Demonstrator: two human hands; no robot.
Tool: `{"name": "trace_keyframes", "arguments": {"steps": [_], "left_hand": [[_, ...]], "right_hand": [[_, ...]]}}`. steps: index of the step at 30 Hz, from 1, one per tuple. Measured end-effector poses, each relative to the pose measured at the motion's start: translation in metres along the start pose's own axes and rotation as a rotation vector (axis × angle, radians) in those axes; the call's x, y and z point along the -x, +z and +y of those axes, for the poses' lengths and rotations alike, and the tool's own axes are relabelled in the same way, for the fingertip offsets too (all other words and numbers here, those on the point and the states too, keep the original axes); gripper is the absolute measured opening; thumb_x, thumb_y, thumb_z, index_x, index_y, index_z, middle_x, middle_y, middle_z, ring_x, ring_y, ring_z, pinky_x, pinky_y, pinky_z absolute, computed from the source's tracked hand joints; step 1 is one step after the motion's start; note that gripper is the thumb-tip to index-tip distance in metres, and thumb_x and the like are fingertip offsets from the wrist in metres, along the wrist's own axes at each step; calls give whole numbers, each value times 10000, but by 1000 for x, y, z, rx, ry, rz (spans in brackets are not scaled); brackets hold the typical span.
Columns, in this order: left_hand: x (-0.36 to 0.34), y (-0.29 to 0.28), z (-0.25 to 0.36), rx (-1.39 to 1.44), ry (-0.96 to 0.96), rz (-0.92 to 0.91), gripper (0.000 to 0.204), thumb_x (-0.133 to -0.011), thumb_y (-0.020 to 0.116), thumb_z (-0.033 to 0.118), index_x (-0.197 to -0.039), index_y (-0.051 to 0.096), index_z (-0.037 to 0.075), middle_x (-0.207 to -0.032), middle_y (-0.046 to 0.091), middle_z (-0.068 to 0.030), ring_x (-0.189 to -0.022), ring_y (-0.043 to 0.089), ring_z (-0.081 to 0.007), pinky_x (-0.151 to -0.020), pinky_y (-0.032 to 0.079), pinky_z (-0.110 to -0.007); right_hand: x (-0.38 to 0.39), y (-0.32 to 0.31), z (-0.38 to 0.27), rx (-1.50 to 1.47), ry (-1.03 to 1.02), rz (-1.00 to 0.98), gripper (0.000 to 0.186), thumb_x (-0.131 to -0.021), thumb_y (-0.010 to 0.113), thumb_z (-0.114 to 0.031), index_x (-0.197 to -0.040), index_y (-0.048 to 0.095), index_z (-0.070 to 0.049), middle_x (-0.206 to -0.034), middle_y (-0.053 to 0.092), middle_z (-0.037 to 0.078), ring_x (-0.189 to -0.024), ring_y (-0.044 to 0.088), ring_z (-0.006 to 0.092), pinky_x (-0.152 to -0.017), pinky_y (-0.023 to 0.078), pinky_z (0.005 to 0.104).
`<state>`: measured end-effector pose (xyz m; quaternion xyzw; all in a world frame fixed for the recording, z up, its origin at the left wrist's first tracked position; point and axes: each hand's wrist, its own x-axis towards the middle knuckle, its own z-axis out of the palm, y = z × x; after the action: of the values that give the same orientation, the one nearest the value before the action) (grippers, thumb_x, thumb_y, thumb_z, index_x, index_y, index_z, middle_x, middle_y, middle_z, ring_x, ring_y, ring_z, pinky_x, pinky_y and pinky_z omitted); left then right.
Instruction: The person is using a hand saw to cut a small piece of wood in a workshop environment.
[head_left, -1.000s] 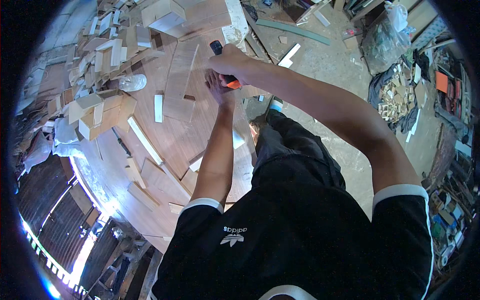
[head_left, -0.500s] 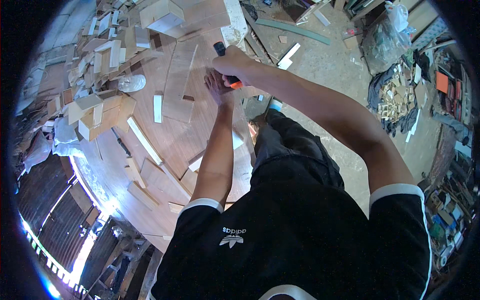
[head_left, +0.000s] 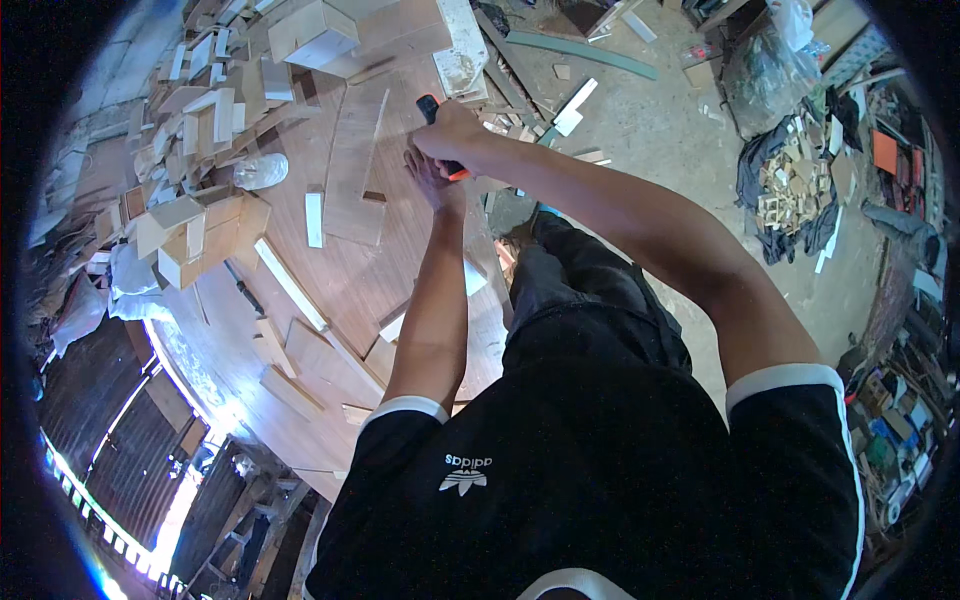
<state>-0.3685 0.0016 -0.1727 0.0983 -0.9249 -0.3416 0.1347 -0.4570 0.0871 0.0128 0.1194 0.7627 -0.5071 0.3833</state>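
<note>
My right hand (head_left: 452, 135) is closed round a black-and-orange hand tool (head_left: 428, 106); most of it is hidden by the fingers, and I cannot make out its exact kind. Its black end pokes out on the far side, an orange edge on the near side. Just below and left of it, my left hand (head_left: 434, 184) lies flat with its fingers stretched over the wooden worktop (head_left: 290, 270), close against the tool. A long flat board (head_left: 355, 170) lies to the left of both hands. Whatever surface lies under the tool is covered by my hands.
Piled wood offcuts (head_left: 215, 110), an open wooden box (head_left: 235, 230) and a clear plastic bottle (head_left: 261, 171) crowd the left side. Loose strips, a small white-faced block (head_left: 314, 220) and a dark slim tool (head_left: 243, 288) lie nearer. On the floor at right sits a cloth heaped with scraps (head_left: 795, 195).
My right hand, with the tool in it, has shifted slightly left and nearer to me. The left hand stays almost in place; the whole view has tilted a little.
</note>
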Motion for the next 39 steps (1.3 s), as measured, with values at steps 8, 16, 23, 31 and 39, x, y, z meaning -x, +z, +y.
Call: {"name": "trace_keyframes", "arguments": {"steps": [8, 16, 23, 31, 39], "left_hand": [[0, 4, 7, -107, 18, 16, 536, -875, 394, 427, -1248, 432, 43, -1304, 418, -210, -1244, 331, -406, -1022, 227, -550], [-9, 13, 11, -104, 55, 67, 508, -787, 568, 327, -1221, 460, 86, -1258, 468, -167, -1155, 416, -413, -940, 321, -547], [3, -1, -9, -168, 43, 29, 554, -754, 609, 324, -1236, 438, 110, -1305, 434, -150, -1156, 418, -378, -932, 317, -519], [-4, -10, 19, -196, 14, 25, 509, -775, 573, 366, -1181, 474, 74, -1185, 491, -162, -1130, 430, -370, -911, 321, -500], [-6, 7, -2, -272, 53, 142, 562, -806, 501, 464, -1169, 471, 35, -1180, 487, -177, -1138, 414, -391, -925, 314, -504]], "right_hand": [[-6, -9, 12, -28, -37, 61, 233, -699, 615, -159, -759, 628, 67, -700, 651, 156, -627, 658, 210, -571, 513, 328], [-16, -11, 9, -249, 2, 61, 143, -763, 558, -69, -683, 542, 48, -556, 542, 109, -421, 531, 178, -354, 405, 317], [-7, 2, 9, -60, -4, 42, 332, -681, 651, -171, -863, 624, 106, -851, 659, 224, -806, 675, 266, -667, 525, 339], [2, -9, 14, -299, 104, 56, 262, -712, 613, -162, -784, 623, 90, -754, 651, 184, -672, 664, 237, -610, 524, 350], [7, -12, 9, -312, 39, 37, 72, -753, 520, -42, -739, 492, 23, -577, 520, 108, -428, 523, 183, -351, 429, 333]]}}
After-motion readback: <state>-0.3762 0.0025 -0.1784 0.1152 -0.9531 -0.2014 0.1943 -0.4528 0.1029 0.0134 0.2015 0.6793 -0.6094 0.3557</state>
